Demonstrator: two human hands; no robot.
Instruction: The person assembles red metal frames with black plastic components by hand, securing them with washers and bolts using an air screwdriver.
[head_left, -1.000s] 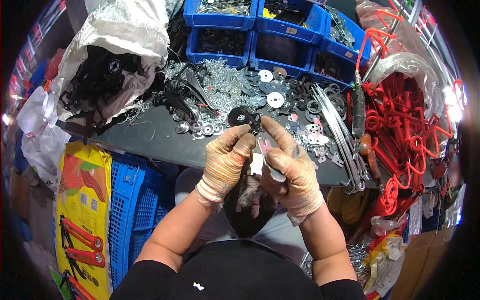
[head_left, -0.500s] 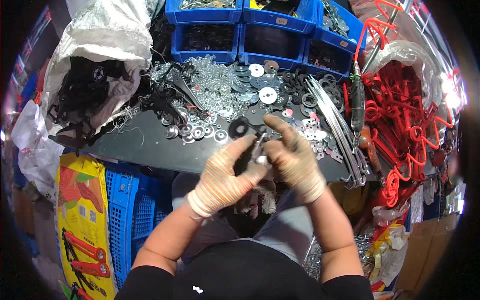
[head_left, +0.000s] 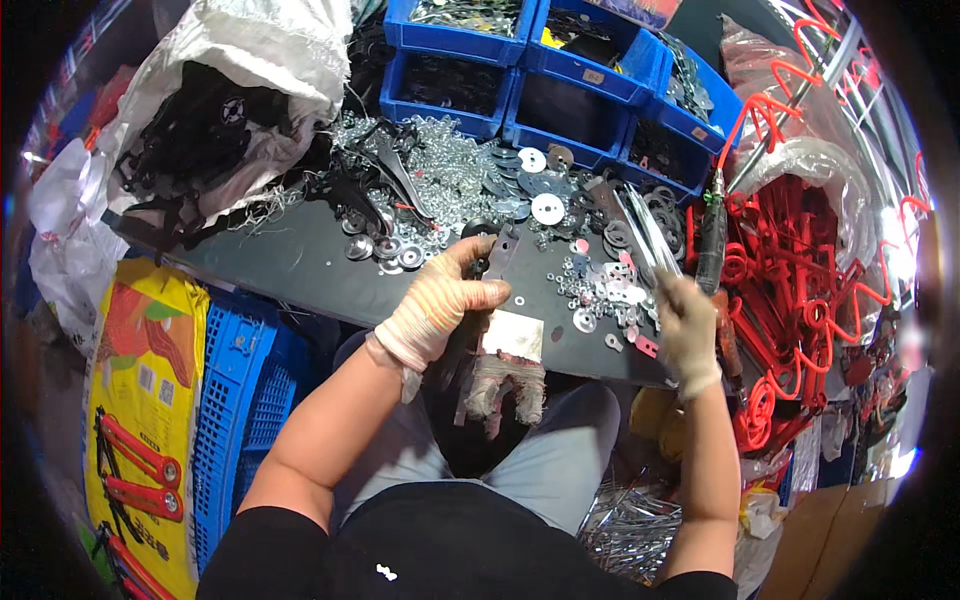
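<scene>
A person in striped work gloves works at a dark bench (head_left: 300, 265), seen from above. The left hand (head_left: 432, 305) is pinched on a dark metal part (head_left: 505, 250), thumb and fingers closed around its near end. The part projects past the fingertips, away from the body, its flat strip angled slightly right. Below the grip, near the bench's front edge, stands a pale metal block (head_left: 513, 335) with a rag (head_left: 507, 385) wrapped beneath it.

The right hand (head_left: 688, 325) is well apart from the part, over the lower end of a bundle of silver rods (head_left: 645, 225). It is blurred, so whether its fingers are closed on a rod cannot be told. Between the hands lie loose washers and small plates (head_left: 612, 285); red handles (head_left: 785, 250) are heaped to the right.
</scene>
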